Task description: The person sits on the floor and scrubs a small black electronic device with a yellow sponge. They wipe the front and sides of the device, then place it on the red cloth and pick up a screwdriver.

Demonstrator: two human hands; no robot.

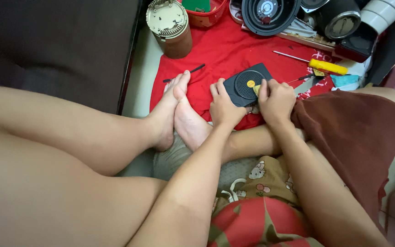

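Two hands closed on one small black device, square-cornered with a round grille and a yellow dot at its centre. Left hand clamped on the near-left edge, fingers curled under and thumb side against the casing. Right hand pressed on the near-right edge, fingertips touching the grille's rim, gripping the casing together with something small and yellowish, too hidden to identify. Held just above a red cloth, grille face turned up toward the camera. Nearly square, so no clear long axis; one corner pointing away from the grip, toward the clutter beyond.

Just left of the grip, two bare feet, toes almost touching the left hand. Beyond the toes, a thin black rod lying flat on the cloth. Farther off and left of the grip, a brown cylindrical unit with a pale geared top, standing upright. Straight beyond the grip, a round black speaker-like part. Beyond and right, a yellow-handled screwdriver, shaft pointing left, and closer in a small dark tool near the right fingers. Directly right of the grip, brown fabric over a knee, crowding that side.
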